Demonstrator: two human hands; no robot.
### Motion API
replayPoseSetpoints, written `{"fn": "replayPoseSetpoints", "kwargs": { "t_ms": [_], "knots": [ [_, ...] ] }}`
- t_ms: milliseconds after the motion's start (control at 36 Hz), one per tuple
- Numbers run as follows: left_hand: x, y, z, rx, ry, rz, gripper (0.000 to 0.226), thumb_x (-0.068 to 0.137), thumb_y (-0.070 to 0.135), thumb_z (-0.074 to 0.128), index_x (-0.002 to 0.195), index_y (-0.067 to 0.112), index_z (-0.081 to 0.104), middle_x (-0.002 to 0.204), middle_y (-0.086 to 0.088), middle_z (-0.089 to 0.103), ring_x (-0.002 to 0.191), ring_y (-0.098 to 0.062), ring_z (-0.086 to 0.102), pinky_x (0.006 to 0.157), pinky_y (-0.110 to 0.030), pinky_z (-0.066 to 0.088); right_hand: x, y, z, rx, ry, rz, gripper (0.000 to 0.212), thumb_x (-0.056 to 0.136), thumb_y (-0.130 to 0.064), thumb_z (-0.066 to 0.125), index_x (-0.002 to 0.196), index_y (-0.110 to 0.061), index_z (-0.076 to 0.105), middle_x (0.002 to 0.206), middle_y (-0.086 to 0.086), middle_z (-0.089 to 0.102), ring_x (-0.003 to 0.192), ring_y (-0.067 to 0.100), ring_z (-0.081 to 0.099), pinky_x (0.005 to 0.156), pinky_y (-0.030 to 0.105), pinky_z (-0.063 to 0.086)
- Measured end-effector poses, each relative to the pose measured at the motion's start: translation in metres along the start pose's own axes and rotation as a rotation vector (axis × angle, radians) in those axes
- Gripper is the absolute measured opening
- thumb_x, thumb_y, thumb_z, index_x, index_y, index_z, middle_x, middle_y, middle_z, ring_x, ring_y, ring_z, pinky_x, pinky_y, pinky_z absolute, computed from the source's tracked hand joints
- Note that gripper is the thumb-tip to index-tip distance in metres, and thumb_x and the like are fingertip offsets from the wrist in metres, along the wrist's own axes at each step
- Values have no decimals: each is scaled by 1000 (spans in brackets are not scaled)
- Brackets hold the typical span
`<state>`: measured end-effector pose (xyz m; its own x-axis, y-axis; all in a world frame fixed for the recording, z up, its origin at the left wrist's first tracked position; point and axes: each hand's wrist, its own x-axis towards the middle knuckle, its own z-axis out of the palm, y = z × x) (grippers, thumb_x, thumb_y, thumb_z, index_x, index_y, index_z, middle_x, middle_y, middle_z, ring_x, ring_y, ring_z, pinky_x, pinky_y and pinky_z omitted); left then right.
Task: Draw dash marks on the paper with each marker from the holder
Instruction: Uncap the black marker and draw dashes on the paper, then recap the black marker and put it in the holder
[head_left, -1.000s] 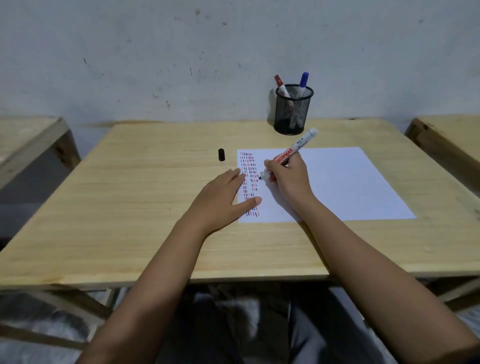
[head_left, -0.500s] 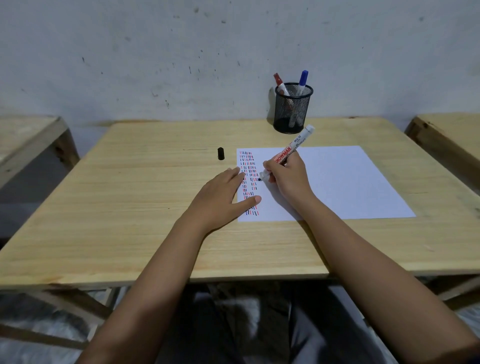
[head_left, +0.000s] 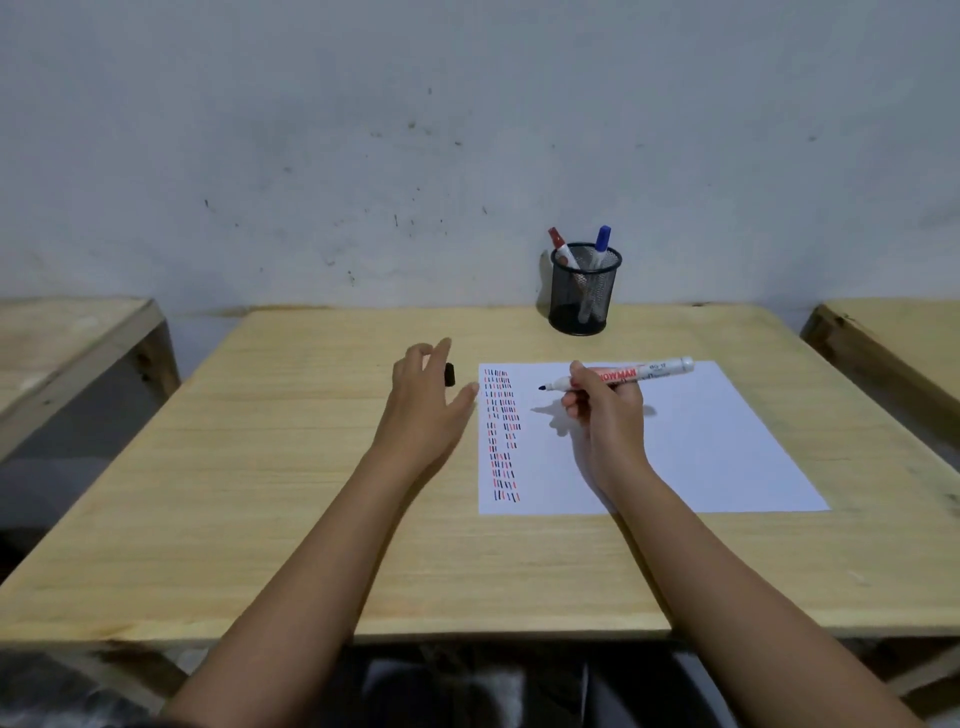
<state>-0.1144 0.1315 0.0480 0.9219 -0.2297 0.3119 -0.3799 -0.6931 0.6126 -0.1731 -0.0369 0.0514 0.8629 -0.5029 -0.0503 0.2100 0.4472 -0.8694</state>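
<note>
Two hands: right hand is gripping the marker; left hand, fingers apart, is half-hiding the cap at 10 o'clock of the paper.

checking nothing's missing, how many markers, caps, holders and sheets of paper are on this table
markers: 3 (black one in the right hand, red and blue in the holder)
loose caps: 1
holders: 1
paper sheets: 1
total: 6

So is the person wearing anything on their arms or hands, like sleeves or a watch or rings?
No. Both arms are bare as far up as the picture shows, with no sleeves in view. The left hand and the right hand have no gloves, and no watch, bracelet or ring shows on either wrist or on the fingers.
</note>
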Motion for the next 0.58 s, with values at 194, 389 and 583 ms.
{"fn": "replayPoseSetpoints", "kwargs": {
  "t_ms": [194, 389, 583],
  "knots": [
    [28, -4, 11, 96, -17, -111, 26, 92, 10, 47, 113, -1, 59, 102, -13, 52, 99, -31, 53, 82, -35, 43, 1, 1, 0, 10, 14, 12, 11, 87, -7, 60, 86, -8, 48, 66, 8, 52, 46, 7, 50, 47, 14, 44],
    [17, 29, 7, -674, 105, -313, 3, 79, 9, 68, 79, 12, 69, 79, -3, 65, 75, -17, 62, 68, -29, 50, 0, -6, 2, 72, 24, 10, 11, 88, -12, 61, 82, -8, 52, 68, 6, 53, 51, 7, 52, 51, 14, 45],
    [4, 53, -3, -1191, -42, -330, 18, 80, 4, 69, 97, 3, 70, 87, -6, 73, 83, -11, 69, 73, -14, 53, 2, -32, 13, 184, -9, 0, 19, 88, -8, 59, 70, -8, 56, 61, 1, 53, 46, 4, 55, 49, 12, 48]
  ]
}}
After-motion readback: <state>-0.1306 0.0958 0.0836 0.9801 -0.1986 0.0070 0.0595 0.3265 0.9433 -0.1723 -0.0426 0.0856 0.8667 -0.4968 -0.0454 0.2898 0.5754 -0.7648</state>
